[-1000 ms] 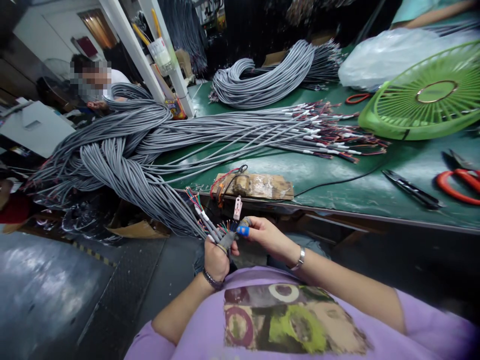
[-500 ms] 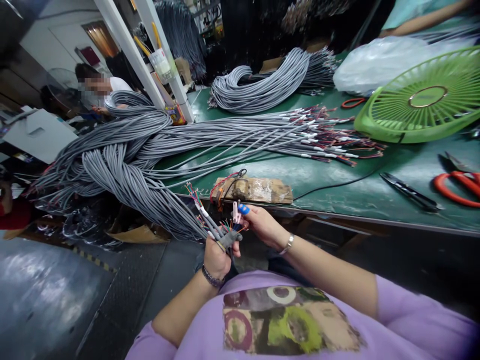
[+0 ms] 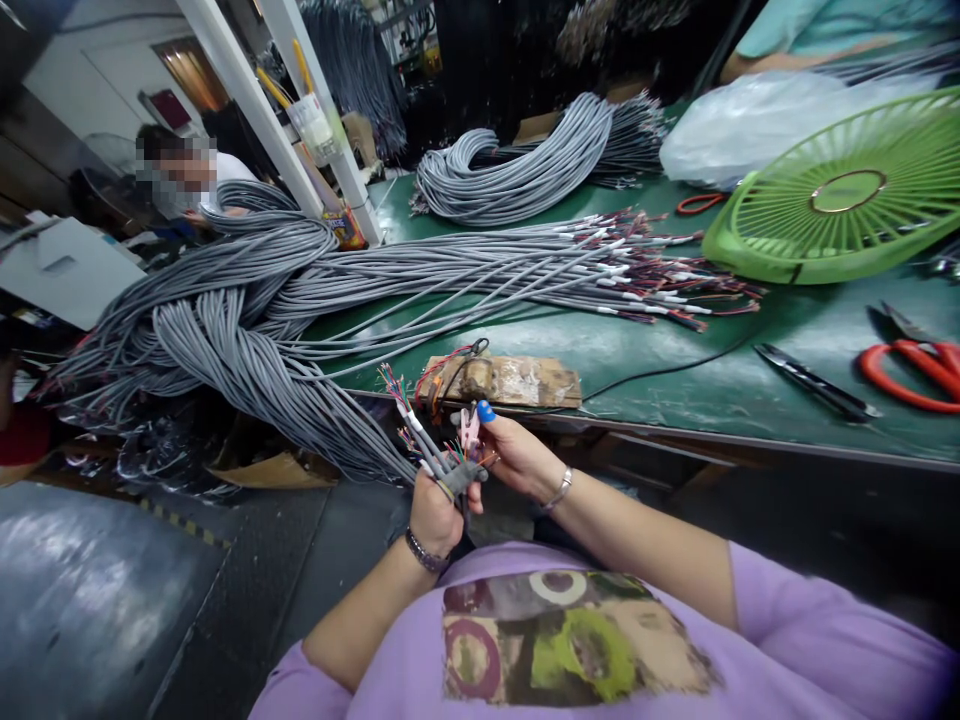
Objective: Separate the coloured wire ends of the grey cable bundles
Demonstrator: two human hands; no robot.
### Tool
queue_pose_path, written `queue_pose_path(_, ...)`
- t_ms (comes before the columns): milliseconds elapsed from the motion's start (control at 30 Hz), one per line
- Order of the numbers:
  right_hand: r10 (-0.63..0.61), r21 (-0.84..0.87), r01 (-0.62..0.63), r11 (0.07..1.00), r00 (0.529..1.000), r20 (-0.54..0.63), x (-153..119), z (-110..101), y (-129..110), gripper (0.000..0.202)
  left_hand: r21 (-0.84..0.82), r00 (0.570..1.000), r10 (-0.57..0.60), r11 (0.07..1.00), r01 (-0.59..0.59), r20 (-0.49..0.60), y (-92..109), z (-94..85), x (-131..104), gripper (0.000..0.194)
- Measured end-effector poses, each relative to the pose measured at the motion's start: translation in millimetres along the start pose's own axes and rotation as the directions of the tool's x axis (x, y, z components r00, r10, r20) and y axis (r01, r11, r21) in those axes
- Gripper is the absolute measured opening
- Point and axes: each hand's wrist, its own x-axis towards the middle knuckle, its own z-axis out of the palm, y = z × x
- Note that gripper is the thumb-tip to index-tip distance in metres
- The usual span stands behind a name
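My left hand is closed around the ends of several grey cables, whose stripped tips fan out in thin coloured wires. Grey wrapping covers part of its thumb. Just to the right, my right hand is closed in a pinch, with a blue cover on a fingertip. It grips a small pale pink clip-like piece beside the coloured wires; its exact kind is unclear. The lower cable parts are hidden by my left hand.
Long grey cable bundles lie across the green table, and a coil sits behind. A wooden block rests at the front edge. To the right are tweezers-like cutters, red-handled scissors and a green fan. A person sits at back left.
My right hand has shifted slightly left, and the pink piece now tilts closer to the coloured wires. The left hand keeps its hold on the cables. The whole view has shifted a little.
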Motion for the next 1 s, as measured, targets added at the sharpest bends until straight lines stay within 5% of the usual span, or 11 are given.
queue_pose_path(200, 0.015, 0.030, -0.014, 0.999, 0.999, -0.029, -1.7, 3.6, -0.2, 0.040, -0.015, 1.000, -0.030, 0.999, 0.030, -0.003, -2.0, -0.7, 1.0, 0.029)
queue_pose_path(533, 0.169, 0.086, -0.176, 0.981, 0.982, 0.082, -8.2, -3.0, -4.1, 0.042, 0.051, 1.000, 0.007, 0.999, -0.007, 0.018, -6.0, -5.7, -12.9, 0.031)
queue_pose_path(733, 0.047, 0.033, -0.050, 0.998, 0.995, 0.087, -6.8, -4.1, -4.8, 0.017, 0.006, 0.997, 0.046, 0.999, -0.046, -0.064, -1.3, -1.0, -17.3, 0.033)
queue_pose_path(1000, -0.076, -0.078, 0.080, 0.994, 0.996, 0.049, -5.2, -12.6, 3.0, 0.037, -0.049, 0.996, 0.043, 0.998, -0.047, -0.074, 0.6, 4.6, -14.6, 0.030)
